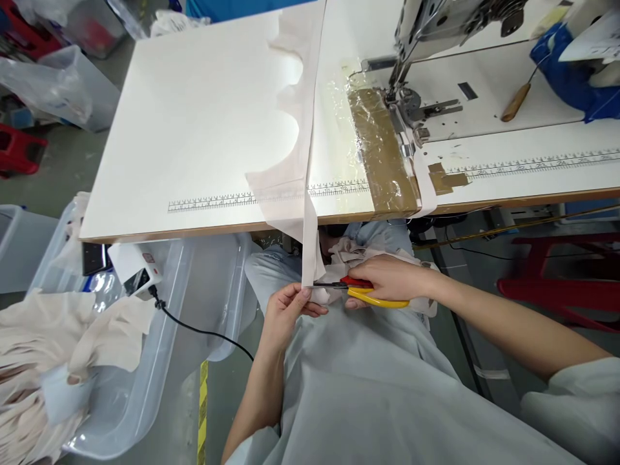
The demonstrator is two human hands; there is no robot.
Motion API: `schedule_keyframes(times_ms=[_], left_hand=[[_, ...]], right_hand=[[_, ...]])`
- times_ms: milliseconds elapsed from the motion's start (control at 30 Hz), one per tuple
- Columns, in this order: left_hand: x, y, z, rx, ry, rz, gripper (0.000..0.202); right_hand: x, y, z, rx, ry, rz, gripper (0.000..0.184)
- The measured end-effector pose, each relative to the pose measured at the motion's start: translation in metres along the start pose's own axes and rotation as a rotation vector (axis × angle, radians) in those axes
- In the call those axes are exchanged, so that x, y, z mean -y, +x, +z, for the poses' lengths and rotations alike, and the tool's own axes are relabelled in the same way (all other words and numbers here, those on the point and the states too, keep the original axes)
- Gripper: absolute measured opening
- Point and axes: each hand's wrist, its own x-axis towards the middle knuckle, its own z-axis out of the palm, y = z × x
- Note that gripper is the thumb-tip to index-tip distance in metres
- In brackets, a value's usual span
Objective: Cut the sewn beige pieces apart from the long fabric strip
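Over my lap, my left hand (290, 307) pinches the lower end of a pale pink fabric strip (310, 242) between thumb and fingers. From there the strip runs up over the table edge into a scalloped fabric piece (290, 155) lying on the tabletop. My right hand (382, 281) is closed on scissors (378, 299) with yellow and red handles. Their dark blades point left and lie at the strip's end, close to my left fingertips. Whether the blades are apart is hard to make out. More pale fabric (339, 258) is bunched on my lap behind the scissors.
A sewing machine (407, 103) stands on the white table (194, 129), with brown tape (382, 155) beside its needle area. A wooden-handled awl (516, 103) lies at right. On the left, a clear plastic bin (165, 361) holds fabric pieces (43, 342) and a white power bank (133, 268).
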Motion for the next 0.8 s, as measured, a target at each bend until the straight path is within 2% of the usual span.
schedule_keyframes(times_ms=[133, 333, 533, 800], left_hand=[[-0.001, 0.001, 0.002, 0.000, 0.002, 0.012, 0.045], [-0.003, 0.001, 0.003, -0.007, 0.024, 0.003, 0.045], [-0.003, 0.002, 0.001, 0.002, 0.019, -0.014, 0.045], [-0.003, 0.005, -0.001, 0.035, 0.099, -0.035, 0.045]], right_hand=[[0.002, -0.003, 0.004, -0.061, -0.085, 0.000, 0.041], [0.002, -0.005, 0.005, -0.097, -0.054, -0.002, 0.038], [0.008, 0.002, 0.003, -0.086, -0.111, 0.025, 0.048], [0.004, 0.001, 0.013, -0.150, -0.017, 0.006, 0.048]])
